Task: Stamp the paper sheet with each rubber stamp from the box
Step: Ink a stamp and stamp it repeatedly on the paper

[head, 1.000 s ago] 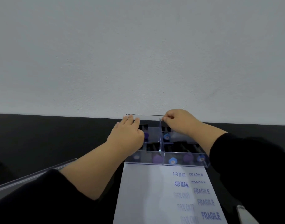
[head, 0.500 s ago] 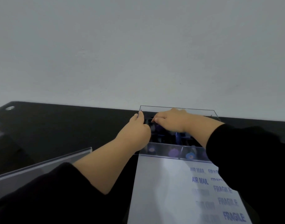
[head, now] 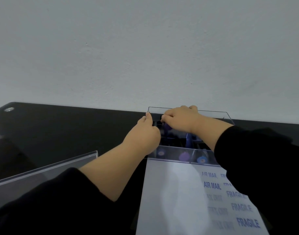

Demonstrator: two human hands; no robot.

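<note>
A clear plastic box [head: 213, 113] with compartments stands at the back of the black table, holding several rubber stamps with purple [head: 184, 156] and blue [head: 202, 160] knobs. My left hand [head: 143, 133] rests against the box's left wall, thumb up at its corner. My right hand [head: 181, 119] reaches across into the back-left compartment, fingertips pinched on a purple-topped stamp [head: 167, 127]. The white paper sheet [head: 170, 192] lies in front of the box, printed with AIR MAIL, FRAGILE and fainter marks on its right side.
A clear acrylic panel [head: 43, 172] lies on the table [head: 69, 129] to the left, near my left sleeve. A pale wall rises directly behind the box. A small round metal fitting [head: 9, 109] sits at the table's far left corner.
My right hand has moved from the box's middle divider to the back-left compartment and closed on a purple stamp. My left hand slid off the box top to its left wall. The view swung left.
</note>
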